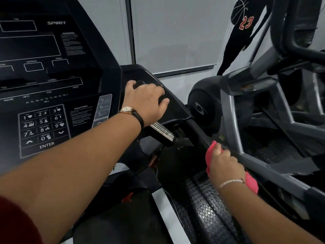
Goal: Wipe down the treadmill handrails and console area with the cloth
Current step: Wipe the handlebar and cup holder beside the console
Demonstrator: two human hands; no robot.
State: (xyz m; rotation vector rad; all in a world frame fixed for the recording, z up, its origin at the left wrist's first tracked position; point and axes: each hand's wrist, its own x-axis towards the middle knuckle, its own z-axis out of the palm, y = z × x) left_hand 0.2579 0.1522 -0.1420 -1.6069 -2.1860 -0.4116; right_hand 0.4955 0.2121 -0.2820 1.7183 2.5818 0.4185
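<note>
The black treadmill console (45,71) with its keypad fills the left of the view. My left hand (146,100), with a watch on the wrist, rests with spread fingers on the console's glossy right side tray (174,104). Lower right, my right hand (224,163) grips a pink cloth (211,153) wrapped round the black right handrail (200,136). Part of the cloth sticks out behind my wrist. A chrome pulse-grip bar (162,130) juts out below the tray.
A grey elliptical machine (233,110) stands close on the right, its frame running alongside the handrail. The studded black side rail (209,208) and treadmill belt (123,222) lie below. A white wall with a black jersey-shaped decal (246,23) is behind.
</note>
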